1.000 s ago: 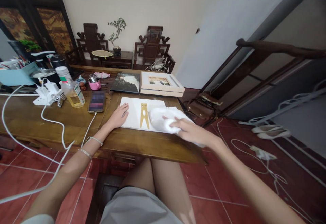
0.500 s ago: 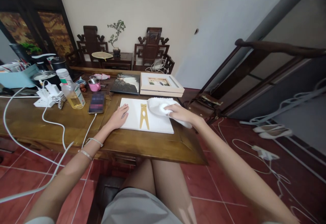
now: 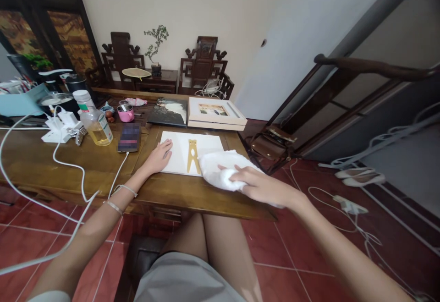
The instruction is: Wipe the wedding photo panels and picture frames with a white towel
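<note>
A white board (image 3: 178,155) lies flat on the wooden table (image 3: 165,189), with a yellow cat-headed, two-legged shape (image 3: 192,155) on its middle. My left hand (image 3: 161,156) rests on the board's left edge, fingers stretched out. In my right hand (image 3: 252,183) is a bunched white cloth (image 3: 218,164), pinched from above. The cloth spreads over the board's right front corner and the table beside it, hiding that corner and touching or nearly touching the yellow shape's right leg.
Behind the board lie a dark photo panel (image 3: 168,112) and a cream framed picture box (image 3: 217,121). To the left are a charging phone (image 3: 129,138), a pink cup (image 3: 125,112), a bottle of yellow liquid (image 3: 99,130) and a white power strip (image 3: 57,132) with cables. A brown bag (image 3: 270,148) sits right.
My right hand has brought the white cloth from the board's back right toward its front right corner, nearer to me. The left hand stays on the board's left edge.
</note>
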### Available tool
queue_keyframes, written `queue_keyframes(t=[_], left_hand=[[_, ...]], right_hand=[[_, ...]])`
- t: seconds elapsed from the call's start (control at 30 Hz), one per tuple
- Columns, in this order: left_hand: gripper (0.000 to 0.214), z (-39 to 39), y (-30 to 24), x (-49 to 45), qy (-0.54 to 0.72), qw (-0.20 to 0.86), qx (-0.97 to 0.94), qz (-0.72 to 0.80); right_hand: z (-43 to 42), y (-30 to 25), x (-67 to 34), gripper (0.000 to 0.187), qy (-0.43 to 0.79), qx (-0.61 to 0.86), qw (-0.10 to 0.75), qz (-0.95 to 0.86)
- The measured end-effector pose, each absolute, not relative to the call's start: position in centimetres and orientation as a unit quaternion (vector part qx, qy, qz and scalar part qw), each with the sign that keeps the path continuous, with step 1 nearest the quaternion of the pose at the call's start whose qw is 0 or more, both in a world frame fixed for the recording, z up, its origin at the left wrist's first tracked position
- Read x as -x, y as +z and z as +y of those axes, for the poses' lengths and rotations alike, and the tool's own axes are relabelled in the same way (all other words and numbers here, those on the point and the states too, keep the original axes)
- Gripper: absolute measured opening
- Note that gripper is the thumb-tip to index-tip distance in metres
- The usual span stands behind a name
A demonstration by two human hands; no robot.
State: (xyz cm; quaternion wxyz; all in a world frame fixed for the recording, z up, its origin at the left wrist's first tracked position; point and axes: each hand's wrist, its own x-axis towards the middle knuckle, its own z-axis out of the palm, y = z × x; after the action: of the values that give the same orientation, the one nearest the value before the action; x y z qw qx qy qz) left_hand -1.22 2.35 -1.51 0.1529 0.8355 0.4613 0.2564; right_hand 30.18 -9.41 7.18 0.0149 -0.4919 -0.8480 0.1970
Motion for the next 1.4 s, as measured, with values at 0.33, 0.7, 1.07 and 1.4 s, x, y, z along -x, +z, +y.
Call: queue_keyframes(t=[0.33, 0.7, 1.07, 1.4], left_hand=[[0.049, 2.5, -1.6, 1.2, 0.251, 0.158, -0.834, 0.465], [0.049, 2.5, -1.6, 1.3, 0.253, 0.157, -0.836, 0.461], [0.049, 2.6, -1.9, 1.3, 0.26, 0.157, -0.834, 0.46], [0.05, 2.5, -1.7, 1.4, 0.26, 0.157, -0.833, 0.462]], right_hand=[[-2.1, 6.2, -30.3, 0.046, 0.176, 0.534, 0.042, -0.826], [-0.5, 5.6, -28.4, 0.046, 0.134, 0.513, 0.074, -0.844], [-7.8, 11.3, -32.8, 0.024, -0.033, 0.494, 0.094, -0.864], [-0.2, 3.9, -26.1, 0.041, -0.078, 0.481, 0.022, -0.873]])
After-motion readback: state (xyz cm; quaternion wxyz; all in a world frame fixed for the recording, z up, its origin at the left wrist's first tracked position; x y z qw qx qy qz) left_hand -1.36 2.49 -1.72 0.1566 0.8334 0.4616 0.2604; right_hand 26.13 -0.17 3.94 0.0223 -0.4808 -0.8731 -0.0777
